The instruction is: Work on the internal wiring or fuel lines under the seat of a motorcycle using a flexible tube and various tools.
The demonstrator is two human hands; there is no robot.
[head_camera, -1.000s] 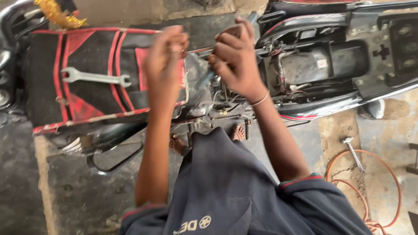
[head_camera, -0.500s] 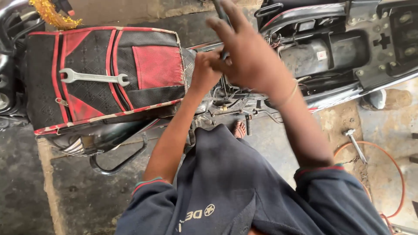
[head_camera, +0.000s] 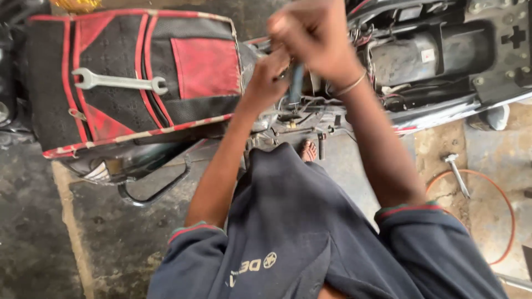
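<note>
Nearest the camera, the person's dark blue shirt [head_camera: 310, 232] is filling the lower frame, leaving bare concrete floor [head_camera: 66, 243] open to the left and a strip to the right where an orange hose [head_camera: 501, 199] is looping around a small metal tool [head_camera: 457, 174]. Both forearms are reaching up over the motorcycle frame [head_camera: 421, 77]. The left hand [head_camera: 266, 77] is curling its fingers at the tool's lower end, hemmed in by brackets and wiring. The right hand [head_camera: 313, 36] is closing in a fist around the top of a dark upright tool [head_camera: 296, 83], which is standing in the open engine bay. Farther left, a silver spanner [head_camera: 119, 81] is lying flat across the red-and-black seat [head_camera: 133, 83], well inside its edges.
</note>
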